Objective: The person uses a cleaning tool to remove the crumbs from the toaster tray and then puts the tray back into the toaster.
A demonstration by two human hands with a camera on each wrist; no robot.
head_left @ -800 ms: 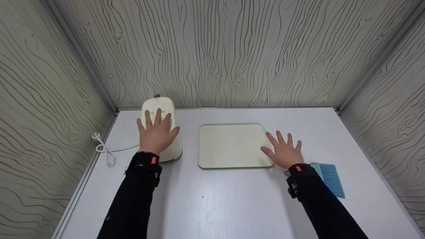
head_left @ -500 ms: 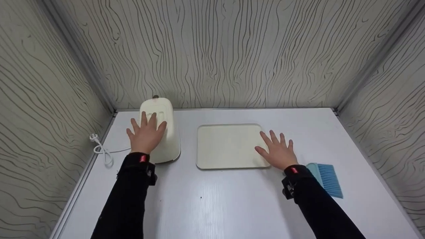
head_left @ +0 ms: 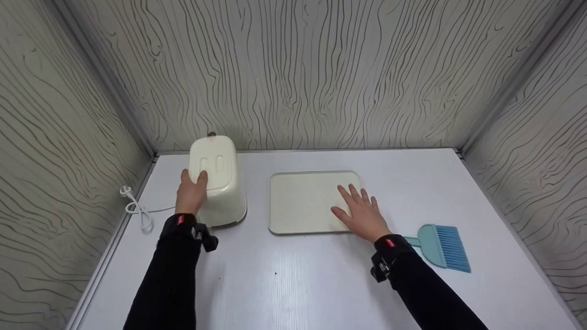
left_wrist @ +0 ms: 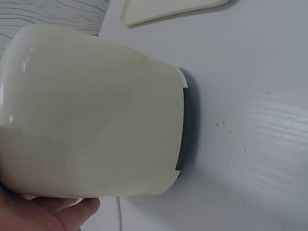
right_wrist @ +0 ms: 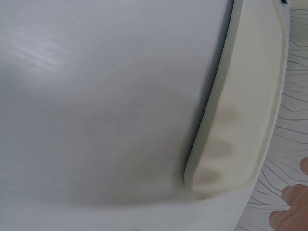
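Observation:
A cream toaster point(head_left: 213, 158) with two long recesses on its top stands at the back left. My left hand point(head_left: 191, 196) is at its near left side, one digit lying over the top's edge. In the left wrist view, fingers point(left_wrist: 79, 211) lie along the toaster's side, loosely bent; firm contact cannot be told. A cream tray point(head_left: 300, 201) lies flat in the middle. My right hand point(head_left: 362, 215) hovers over the tray's right part with spread fingers, holding nothing. In the right wrist view, finger shadows fall on the tray point(right_wrist: 255, 72).
A small blue brush point(head_left: 433, 245) lies on the right of the white table point(head_left: 293, 284). The white power cord with its plug point(head_left: 130, 195) curls left of the toaster. Crumbs point(left_wrist: 226, 130) are scattered in front of the toaster. Patterned walls point(head_left: 293, 73) enclose the back and sides.
My left hand has drawn back from above the toaster to its near left side and turned sideways. My right hand has moved left over the tray, uncovering more of the brush.

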